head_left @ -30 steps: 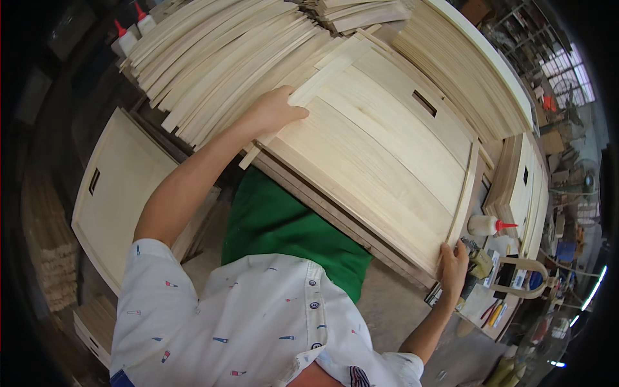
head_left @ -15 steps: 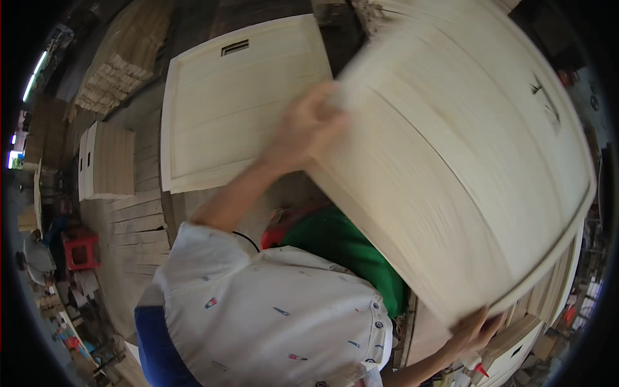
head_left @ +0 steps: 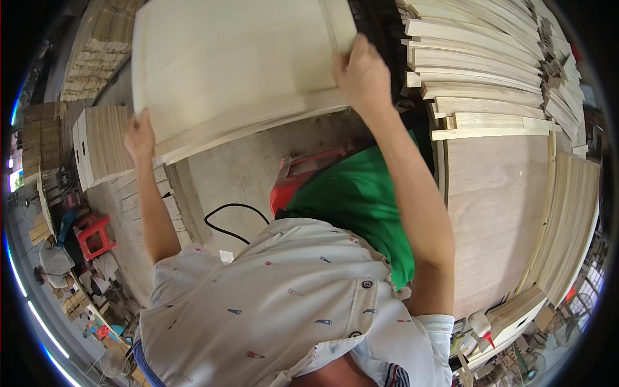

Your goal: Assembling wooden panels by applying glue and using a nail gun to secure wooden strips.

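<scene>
A pale wooden panel (head_left: 238, 58) with a raised border fills the upper left of the view. At its near left corner, my left hand (head_left: 140, 137) is closed on the edge. My right hand (head_left: 364, 74) grips the same panel along its right side, with the fingertips partly hidden. Whether the panel rests on another one beneath it, I cannot tell.
A red stool (head_left: 284, 184) stands by my green-covered legs. To the right, stacked wood strips (head_left: 477, 61) lie beyond a plywood board (head_left: 493, 213). A glue bottle (head_left: 479, 324) with a red tip stands at lower right. Stacked panels (head_left: 106, 145) stand at left.
The panel has swung from the right side to the upper left, uncovering the strips and plywood. Both hands travelled with it, the right one up from the lower edge.
</scene>
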`<state>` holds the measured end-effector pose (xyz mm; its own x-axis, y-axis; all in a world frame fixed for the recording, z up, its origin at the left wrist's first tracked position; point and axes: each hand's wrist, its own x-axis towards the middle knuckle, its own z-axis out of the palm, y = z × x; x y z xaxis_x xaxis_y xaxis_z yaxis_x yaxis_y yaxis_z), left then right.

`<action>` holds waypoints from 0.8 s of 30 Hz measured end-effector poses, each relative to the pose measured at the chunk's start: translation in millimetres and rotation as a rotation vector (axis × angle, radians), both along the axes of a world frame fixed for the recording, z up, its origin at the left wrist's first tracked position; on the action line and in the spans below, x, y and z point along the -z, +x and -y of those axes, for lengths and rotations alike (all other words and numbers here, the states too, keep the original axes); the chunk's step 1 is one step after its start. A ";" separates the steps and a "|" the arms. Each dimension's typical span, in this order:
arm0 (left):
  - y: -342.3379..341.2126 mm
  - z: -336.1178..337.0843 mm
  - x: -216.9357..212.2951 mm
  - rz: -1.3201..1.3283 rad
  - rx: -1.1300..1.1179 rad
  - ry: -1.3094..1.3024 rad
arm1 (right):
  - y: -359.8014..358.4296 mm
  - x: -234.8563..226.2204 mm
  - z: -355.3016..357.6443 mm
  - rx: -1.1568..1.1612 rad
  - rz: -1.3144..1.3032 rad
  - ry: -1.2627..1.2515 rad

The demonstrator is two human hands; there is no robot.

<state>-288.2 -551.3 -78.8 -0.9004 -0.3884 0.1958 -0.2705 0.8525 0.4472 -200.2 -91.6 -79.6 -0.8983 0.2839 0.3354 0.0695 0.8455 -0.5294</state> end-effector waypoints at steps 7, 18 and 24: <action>-13.2 14.2 26.9 0.067 0.050 -0.255 | -4.6 21.5 9.1 0.012 0.232 -0.100; -86.1 -29.0 74.3 -0.101 0.427 -0.572 | 44.5 11.6 7.7 0.054 -0.023 -0.226; 100.8 -358.3 -97.8 0.115 1.167 0.465 | 266.2 -124.0 -110.4 -0.150 -0.106 -0.529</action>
